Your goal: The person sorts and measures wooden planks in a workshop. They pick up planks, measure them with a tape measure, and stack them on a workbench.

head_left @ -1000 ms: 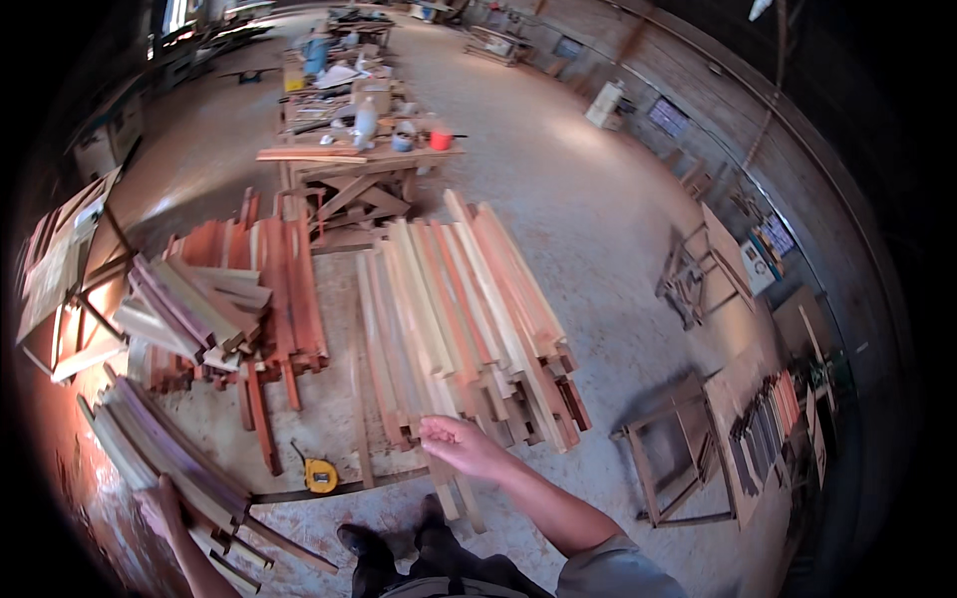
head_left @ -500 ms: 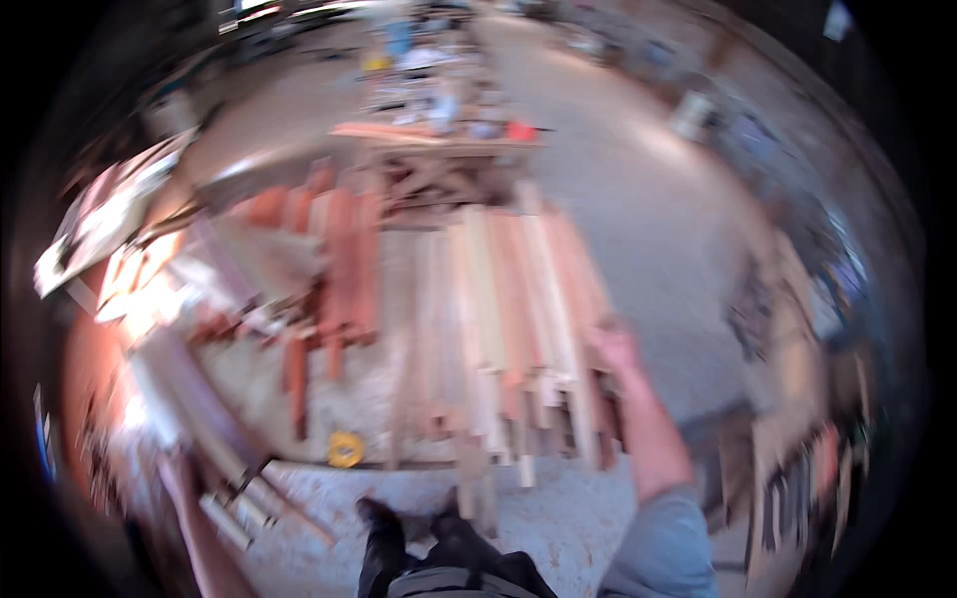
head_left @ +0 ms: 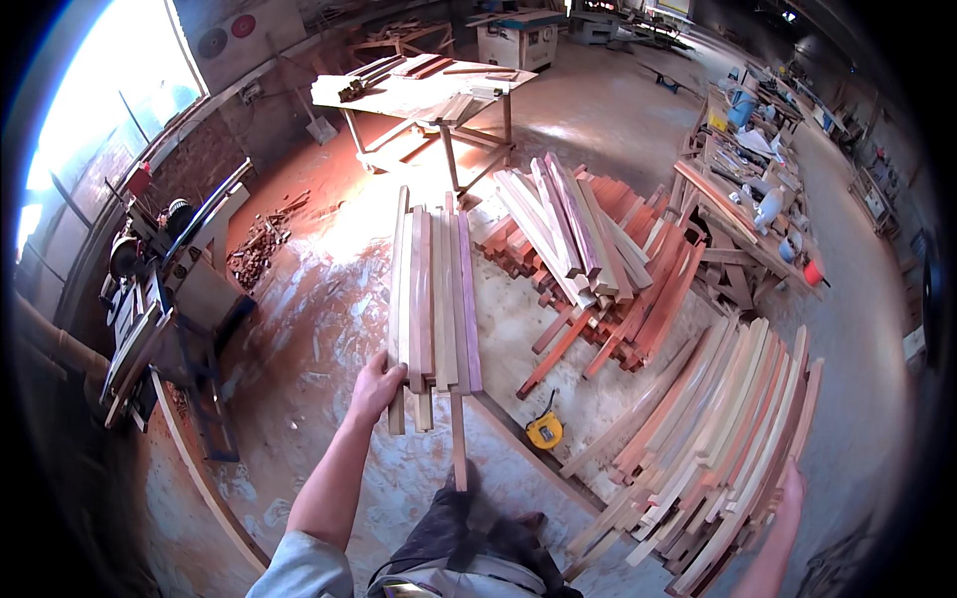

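Observation:
My left hand [head_left: 375, 389] is at the near left edge of a stack of long wooden strips [head_left: 436, 299], its thumb on top and its fingers partly hidden against the outer strip. The strips are pale, pinkish and purplish; one narrow strip [head_left: 459, 444] sticks out toward my feet. On the right, my right hand [head_left: 790, 488] touches the outer side of a second, wider pile of wooden strips [head_left: 708, 439]. Its fingers are turned away and too unclear to read. A yellow tape measure [head_left: 544, 431] lies between the two piles.
Behind the tape measure, reddish strips [head_left: 648, 309] lie under loose pale and purple ones [head_left: 573, 234]. A wooden table [head_left: 419, 90] with boards stands beyond. A cluttered bench [head_left: 748, 189] is at far right; a machine [head_left: 189, 269] and a long leaning strip [head_left: 199, 478] are on the left.
The view has swung left and sharpened, so the piles now sit farther right. Each hand is still beside its own pile of strips.

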Demonstrator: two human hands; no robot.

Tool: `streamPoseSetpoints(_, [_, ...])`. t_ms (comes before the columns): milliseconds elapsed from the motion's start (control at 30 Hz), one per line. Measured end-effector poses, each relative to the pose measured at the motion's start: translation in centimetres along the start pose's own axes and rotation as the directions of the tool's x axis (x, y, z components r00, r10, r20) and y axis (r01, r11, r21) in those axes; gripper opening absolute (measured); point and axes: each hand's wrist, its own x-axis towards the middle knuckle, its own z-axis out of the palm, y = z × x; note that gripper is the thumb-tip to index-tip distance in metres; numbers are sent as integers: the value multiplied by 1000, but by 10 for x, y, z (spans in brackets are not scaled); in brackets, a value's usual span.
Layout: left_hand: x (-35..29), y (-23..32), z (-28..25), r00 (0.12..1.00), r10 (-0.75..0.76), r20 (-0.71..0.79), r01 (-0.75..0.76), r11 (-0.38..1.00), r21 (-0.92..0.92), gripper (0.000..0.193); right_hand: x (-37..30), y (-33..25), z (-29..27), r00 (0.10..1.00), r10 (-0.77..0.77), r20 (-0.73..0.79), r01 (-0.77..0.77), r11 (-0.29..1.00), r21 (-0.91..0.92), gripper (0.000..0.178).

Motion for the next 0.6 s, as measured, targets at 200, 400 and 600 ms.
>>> streamPoseSetpoints(200, [-4,23,4,996,23,83,-20,999,-40,46,-97,-11,43,854,-472,220,349,832,430,55])
streamPoseSetpoints(400, [-2,9,3,989,136,-63,-131,988,87,60,-264,-51,184,591,-409,695,213,911,354,50])
streamPoseSetpoints(600, [-11,31,-14,899,406,-168,-335,881,335,55,-358,-53,328,309,-244,919,143,967,209,43])
